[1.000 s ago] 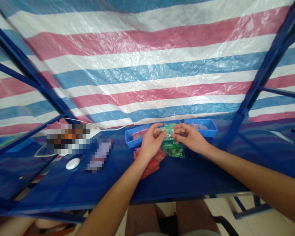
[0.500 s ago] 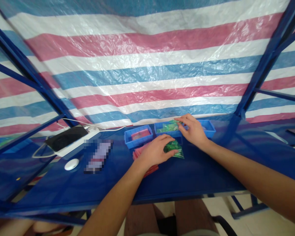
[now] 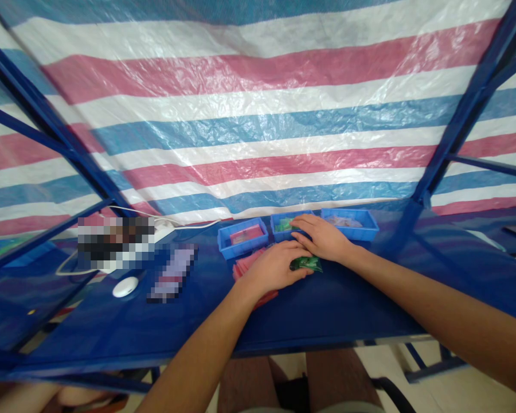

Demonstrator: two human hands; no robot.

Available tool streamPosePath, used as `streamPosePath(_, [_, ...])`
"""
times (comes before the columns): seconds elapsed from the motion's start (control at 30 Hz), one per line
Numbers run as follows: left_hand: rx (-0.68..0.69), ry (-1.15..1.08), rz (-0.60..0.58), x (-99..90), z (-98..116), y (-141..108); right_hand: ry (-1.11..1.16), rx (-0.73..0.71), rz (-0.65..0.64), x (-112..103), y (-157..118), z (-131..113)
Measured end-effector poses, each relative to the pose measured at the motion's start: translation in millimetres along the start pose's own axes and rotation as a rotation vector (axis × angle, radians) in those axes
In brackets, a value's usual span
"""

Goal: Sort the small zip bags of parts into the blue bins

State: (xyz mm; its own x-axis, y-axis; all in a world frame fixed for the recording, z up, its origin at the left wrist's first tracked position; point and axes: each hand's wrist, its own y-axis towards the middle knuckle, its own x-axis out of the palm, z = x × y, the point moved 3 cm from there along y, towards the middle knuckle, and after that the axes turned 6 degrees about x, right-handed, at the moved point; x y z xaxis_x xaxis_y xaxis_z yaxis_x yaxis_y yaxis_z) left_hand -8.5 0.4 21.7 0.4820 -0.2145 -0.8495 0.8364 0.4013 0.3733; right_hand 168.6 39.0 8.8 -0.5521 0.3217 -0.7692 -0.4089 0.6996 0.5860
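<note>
My left hand (image 3: 279,267) curls round a bunch of small green plastic packets (image 3: 312,263) on the blue table, thumb below and fingers above. Under its wrist side lies a pile of red packets (image 3: 246,265), partly hidden. My right hand (image 3: 324,238) is bent just in front of the middle blue bin (image 3: 276,235), its fingertips close against my left fingers; what they hold, if anything, is hidden. Light green packets (image 3: 284,224) show in that bin. A left blue bin (image 3: 227,253) holds red packets (image 3: 247,234). Clear packets (image 3: 344,221) lie in the right blue bin (image 3: 367,234).
To the left are a blurred-out phone-like item (image 3: 174,272), a round white case (image 3: 125,287) and a white power strip with cables (image 3: 165,229). Blue frame posts (image 3: 447,137) stand at both sides, before a striped plastic sheet (image 3: 258,126).
My right hand has moved left and down from the middle bin, where it pinched a light green packet, to my left hand. My left hand stays round the green packets.
</note>
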Motion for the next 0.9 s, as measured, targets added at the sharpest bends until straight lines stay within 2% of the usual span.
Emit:
streamPosePath(0.27, [0.011,-0.014,0.012,-1.5,1.6,0.5,0.050,0.002,-0.041,5.5,-1.3,3.7])
streamPosePath(0.5, [0.023,-0.034,0.043,-4.3,1.7,0.6,0.149,0.039,0.011,-7.6,-4.8,-5.0])
streamPosePath(0.77, [-0.033,-0.077,0.250,-17.0,3.8,2.5,0.340,0.189,0.148,-38.9,-20.8,-13.4])
streamPosePath(0.9, [-0.141,-0.073,0.361,-25.3,3.1,1.3,0.570,0.324,0.104,-39.5,-23.3,-13.4])
